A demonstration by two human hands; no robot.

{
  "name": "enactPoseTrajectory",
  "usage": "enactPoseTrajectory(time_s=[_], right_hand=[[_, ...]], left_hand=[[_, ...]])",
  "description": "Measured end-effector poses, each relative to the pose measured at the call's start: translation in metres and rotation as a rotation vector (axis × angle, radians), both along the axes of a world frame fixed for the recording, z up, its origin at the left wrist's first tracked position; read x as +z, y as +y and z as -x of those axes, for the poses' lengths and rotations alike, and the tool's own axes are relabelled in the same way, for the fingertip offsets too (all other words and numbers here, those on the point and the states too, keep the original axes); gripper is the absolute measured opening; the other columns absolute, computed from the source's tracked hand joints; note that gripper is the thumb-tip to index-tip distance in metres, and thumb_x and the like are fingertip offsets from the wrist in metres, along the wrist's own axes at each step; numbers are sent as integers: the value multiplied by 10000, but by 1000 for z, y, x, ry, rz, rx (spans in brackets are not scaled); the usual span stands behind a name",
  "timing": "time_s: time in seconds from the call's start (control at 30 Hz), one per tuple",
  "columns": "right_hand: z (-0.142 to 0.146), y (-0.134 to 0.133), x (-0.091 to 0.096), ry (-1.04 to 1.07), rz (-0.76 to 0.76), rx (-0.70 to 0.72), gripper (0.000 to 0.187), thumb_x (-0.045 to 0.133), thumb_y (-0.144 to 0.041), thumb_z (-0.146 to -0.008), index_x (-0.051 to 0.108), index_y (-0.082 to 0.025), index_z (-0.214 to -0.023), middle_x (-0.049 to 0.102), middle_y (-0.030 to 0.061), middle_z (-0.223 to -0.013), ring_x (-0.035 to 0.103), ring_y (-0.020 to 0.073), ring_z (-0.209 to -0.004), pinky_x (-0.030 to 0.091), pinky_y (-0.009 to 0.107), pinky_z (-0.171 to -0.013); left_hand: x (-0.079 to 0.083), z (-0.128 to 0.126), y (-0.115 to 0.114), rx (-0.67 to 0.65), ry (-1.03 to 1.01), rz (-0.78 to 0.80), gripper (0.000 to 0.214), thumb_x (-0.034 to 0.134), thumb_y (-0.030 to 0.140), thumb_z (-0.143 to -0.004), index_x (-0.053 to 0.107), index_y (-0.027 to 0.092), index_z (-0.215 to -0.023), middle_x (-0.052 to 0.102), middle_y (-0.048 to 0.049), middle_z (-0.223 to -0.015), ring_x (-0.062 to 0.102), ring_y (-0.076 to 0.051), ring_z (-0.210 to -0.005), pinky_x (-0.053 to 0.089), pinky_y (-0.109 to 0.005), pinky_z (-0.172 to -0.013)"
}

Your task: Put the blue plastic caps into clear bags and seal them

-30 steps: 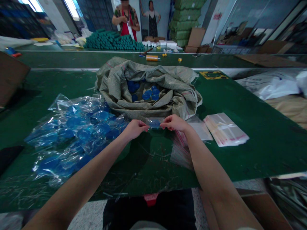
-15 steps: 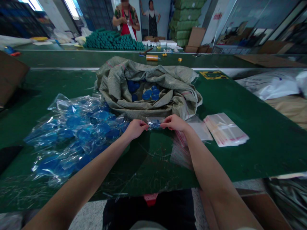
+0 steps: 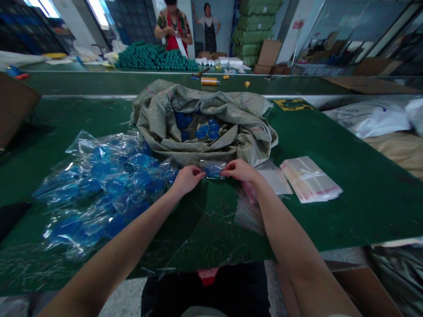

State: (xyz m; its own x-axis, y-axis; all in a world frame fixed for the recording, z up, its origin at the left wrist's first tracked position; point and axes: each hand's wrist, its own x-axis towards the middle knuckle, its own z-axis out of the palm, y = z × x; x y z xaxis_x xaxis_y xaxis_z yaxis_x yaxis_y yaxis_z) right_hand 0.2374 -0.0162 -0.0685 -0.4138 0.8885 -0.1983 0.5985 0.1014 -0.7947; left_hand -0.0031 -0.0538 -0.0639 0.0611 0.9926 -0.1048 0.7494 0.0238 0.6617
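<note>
Clear plastic bag [image 3: 209, 163], both ends pinched

Left hand [image 3: 189, 179] and right hand [image 3: 240, 170], each pinched nearly closed, grip its opposite edges just below frame centre, a blue piece [image 3: 213, 171] inside. It should handle light, limp and slippery, best held by the edges. Blue-filled bags [image 3: 114, 187] spread left; a woven sack [image 3: 198, 155] sits above.

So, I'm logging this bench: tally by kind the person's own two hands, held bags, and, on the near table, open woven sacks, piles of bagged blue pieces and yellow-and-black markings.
Left hand and right hand: 2
Held clear bag: 1
Open woven sack: 1
Pile of bagged blue pieces: 1
Yellow-and-black marking: 1
Total: 6
</note>
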Motion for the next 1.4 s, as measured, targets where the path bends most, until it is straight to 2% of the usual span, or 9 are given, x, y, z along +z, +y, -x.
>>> enactPoseTrajectory(time_s=[0.2, 0.43, 0.57, 0.77, 0.97, 1.17, 1.27, 1.33, 1.4], right_hand=[[1, -3, 3, -1, 71, -48, 470, 716, -587, -686, 704, -139, -828, 611, 3, -641, 456, 70, -469, 319, 211, -415], [5, 0, -1, -60, 50, -92, 464, 728, -570, -691, 722, -132, -846, 648, 32, -666, 471, 79, -473, 344, 222, -424], [8, 1, -4, 33, 122, -95, 438, 744, -512, -701, 699, -140, -928, 633, 12, -662, 454, 68, -456, 309, 206, -392], [8, 3, -13, 200, 177, -23, 319, 747, -414, -709, 660, -154, -872, 582, -34, -619, 418, 43, -435, 283, 180, -379], [7, 0, -8, 189, 135, -6, 257, 715, -359, -744, 652, -146, -872, 558, -44, -566, 466, 58, -451, 312, 173, -383], [10, -3, -1, 210, 136, -28, 228, 721, -320, -726, 634, -134, -824, 606, -18, -655, 512, 59, -487, 358, 177, -401], [9, -3, -1, 235, 145, -7, 246, 730, -334, -716, 637, -133, -824, 607, -20, -648, 534, 68, -502, 362, 180, -410], [7, -3, -1, 251, 150, 11, 270, 739, -358, -714, 640, -132, -823, 610, -17, -645, 538, 68, -507, 359, 178, -416], [7, -3, -1, 262, 157, 14, 294, 751, -377, -704, 641, -133, -827, 621, -13, -656, 542, 69, -508, 357, 178, -420]], left_hand=[[1, 1, 1, -19, -3, 21, 289, 580, 374, -871, 743, 155, -967, 745, -61, -906, 650, -182, -788, 447, -265, -708], [0, -3, 4, 34, 23, -6, 291, 595, 390, -860, 757, 152, -901, 739, -69, -830, 629, -175, -698, 443, -271, -671], [-2, -2, 6, 23, 8, -10, 313, 606, 417, -848, 747, 144, -909, 734, -78, -843, 626, -181, -707, 440, -278, -672], [-12, 0, 11, -39, -134, 20, 252, 635, 382, -819, 728, 155, -875, 716, -49, -824, 613, -172, -715, 430, -272, -659], [-17, 0, 11, -23, -183, -4, 198, 633, 348, -817, 687, 157, -828, 695, -35, -817, 588, -156, -705, 425, -274, -675], [-24, 1, 14, 79, -288, -27, 162, 674, 291, -789, 649, 158, -878, 702, -55, -910, 630, -169, -830, 470, -278, -777], [-29, -1, 16, 131, -364, 1, 225, 694, 236, -771, 625, 142, -963, 711, -76, -957, 647, -172, -865, 481, -293, -815], [-30, -2, 17, 124, -464, 45, 279, 690, 183, -761, 614, 126, -1024, 718, -88, -968, 657, -169, -873, 488, -293, -823], [-27, -2, 16, 55, -551, 75, 272, 669, 155, -767, 634, 123, -1035, 722, -80, -961, 660, -160, -865, 491, -278, -813]])
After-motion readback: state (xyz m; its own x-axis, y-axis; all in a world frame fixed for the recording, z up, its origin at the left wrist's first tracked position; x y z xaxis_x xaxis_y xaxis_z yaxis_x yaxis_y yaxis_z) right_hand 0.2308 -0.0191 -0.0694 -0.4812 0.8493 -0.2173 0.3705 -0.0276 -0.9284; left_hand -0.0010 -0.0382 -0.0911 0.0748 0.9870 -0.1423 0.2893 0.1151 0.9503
